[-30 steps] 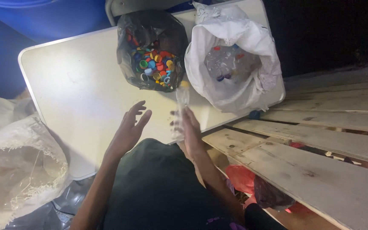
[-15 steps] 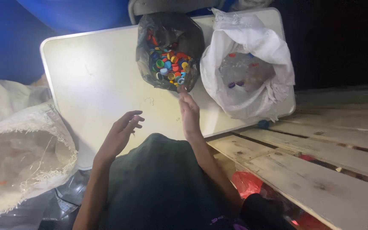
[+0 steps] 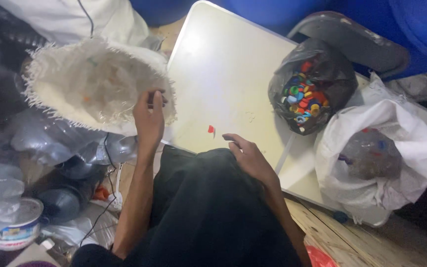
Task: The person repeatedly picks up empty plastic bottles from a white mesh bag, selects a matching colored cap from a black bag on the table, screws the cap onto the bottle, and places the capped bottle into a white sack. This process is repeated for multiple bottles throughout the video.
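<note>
My left hand [image 3: 149, 117] reaches over the frayed rim of a white woven sack [image 3: 90, 84] at the left. Its fingers are curled at the rim, and whether they grip it is unclear. My right hand [image 3: 249, 157] rests at the near edge of the white table [image 3: 223, 74] with fingers loosely apart, holding nothing. A small red piece [image 3: 211, 129] lies on the table between the hands. Further right, a black bag [image 3: 305, 94] full of coloured bottle caps sits on the table. A white bag [image 3: 376, 153] beside it holds clear plastic bottles.
Blue barrels [image 3: 421, 29] stand behind the table. Crushed clear bottles [image 3: 40, 138] and a round tin [image 3: 18, 222] lie on the floor at the left. Wooden planks [image 3: 352, 242] run under the table's right end. My dark-clothed lap fills the bottom middle.
My right hand held a clear bottle, moved to the black bag, and now rests with nothing in it at the table edge. My left hand swung left to the woven sack. The view turned left.
</note>
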